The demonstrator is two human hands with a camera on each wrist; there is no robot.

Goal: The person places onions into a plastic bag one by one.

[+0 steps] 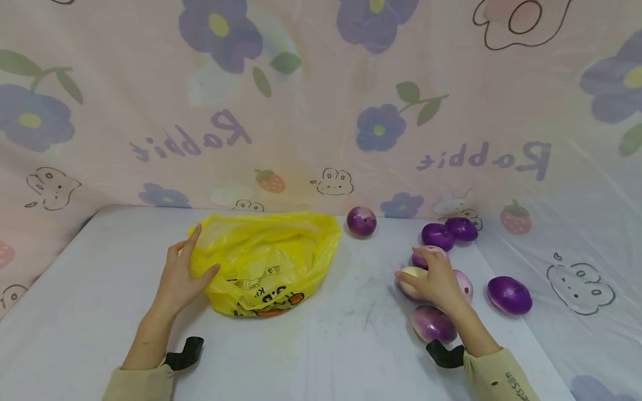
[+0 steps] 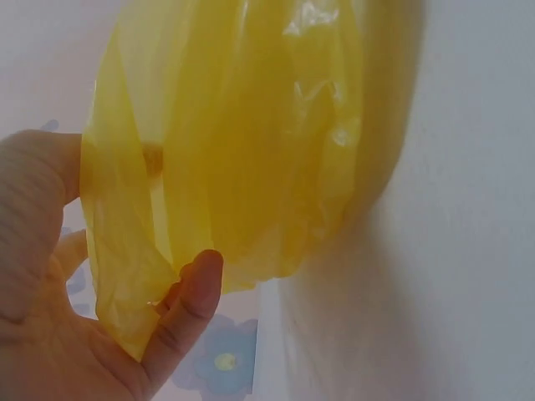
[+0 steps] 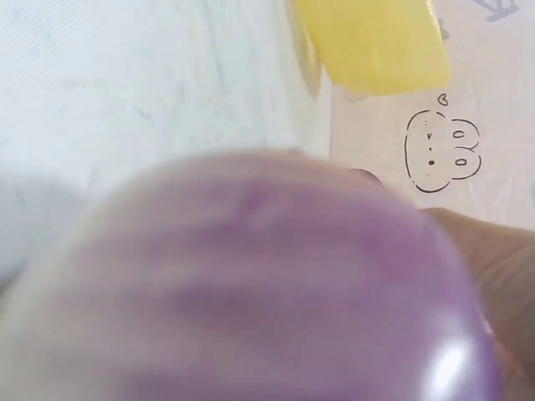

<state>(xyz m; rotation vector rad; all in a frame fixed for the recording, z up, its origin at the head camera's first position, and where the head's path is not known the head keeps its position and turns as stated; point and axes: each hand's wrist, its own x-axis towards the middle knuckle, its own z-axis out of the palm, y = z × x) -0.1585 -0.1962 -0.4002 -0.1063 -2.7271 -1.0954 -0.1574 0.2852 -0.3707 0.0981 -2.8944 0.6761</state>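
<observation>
A yellow plastic bag point(image 1: 271, 262) with dark and orange print lies with its mouth gaping. My left hand point(image 1: 183, 273) holds its left rim, the thumb point(image 2: 196, 292) on one side of the film and the fingers on the other. Over a cluster of shiny purple-and-white onions spreads my right hand point(image 1: 438, 281). Its thumb crosses the top of a pale onion point(image 1: 411, 287), and a fingertip overlaps a purple onion point(image 1: 435, 250) just behind. A larger striped onion point(image 1: 433, 324) sits below the hand; in the right wrist view a blurred onion point(image 3: 251, 292) hides most of the hand.
A single onion point(image 1: 361, 221) stands right of the bag by the back cloth. Two dark purple onions point(image 1: 438, 236) lie behind the cluster, another dark onion point(image 1: 509, 295) at its right. Printed cloth point(image 1: 311, 128) rises behind the white table point(image 1: 351, 356).
</observation>
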